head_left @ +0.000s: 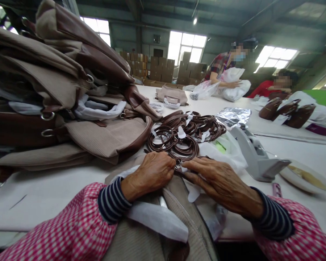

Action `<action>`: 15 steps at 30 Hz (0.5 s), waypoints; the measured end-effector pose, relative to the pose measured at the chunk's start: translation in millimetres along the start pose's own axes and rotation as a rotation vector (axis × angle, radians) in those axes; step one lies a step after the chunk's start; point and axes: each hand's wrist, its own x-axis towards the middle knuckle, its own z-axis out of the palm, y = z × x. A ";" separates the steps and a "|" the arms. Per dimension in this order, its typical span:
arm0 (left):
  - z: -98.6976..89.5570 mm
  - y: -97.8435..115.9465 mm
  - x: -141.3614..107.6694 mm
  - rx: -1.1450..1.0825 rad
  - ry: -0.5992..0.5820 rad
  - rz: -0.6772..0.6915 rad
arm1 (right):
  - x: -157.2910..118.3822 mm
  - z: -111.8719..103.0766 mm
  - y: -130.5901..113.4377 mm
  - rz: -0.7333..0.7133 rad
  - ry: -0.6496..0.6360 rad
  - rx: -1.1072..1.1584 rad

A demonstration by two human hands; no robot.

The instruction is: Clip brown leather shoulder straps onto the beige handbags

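Left hand (152,172) is curled in tight at a brown strap (181,174); right hand (220,179) has long, straight fingers over it. I can't tell how hard either one pinches, since the fingertips are partly hidden. The strap is between the hands, above the open tan bag (136,250) on the near side of the counter (16,206).

Just past the fingers sits a heap of looped straps (186,148). It is so near that a loop or buckle could snag and get dragged along. The small metal clip (179,163) could slip if the pinch is loose. A floppy white wrap (157,221) lies over the bag and could get in the way. The big pile of bags (105,136) leans close by the left hand, so an elbow bump might make one slide down.
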 end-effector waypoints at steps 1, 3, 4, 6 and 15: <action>1.2 0.7 -0.2 0.032 0.005 0.001 | 0.7 -4.8 0.0 0.001 0.033 -0.044; 2.6 1.8 -0.5 0.074 0.014 0.007 | 4.7 -13.3 2.6 -0.005 0.100 -0.099; 2.9 2.1 -0.5 0.086 0.016 0.009 | 7.9 -16.0 4.9 -0.018 0.113 -0.102; 3.0 2.3 -0.1 0.096 0.007 0.010 | 16.7 -17.0 10.9 -0.058 0.089 -0.081; 0.2 -1.4 -0.4 0.037 0.004 -0.006 | 49.9 8.3 41.4 -0.048 -0.075 -0.004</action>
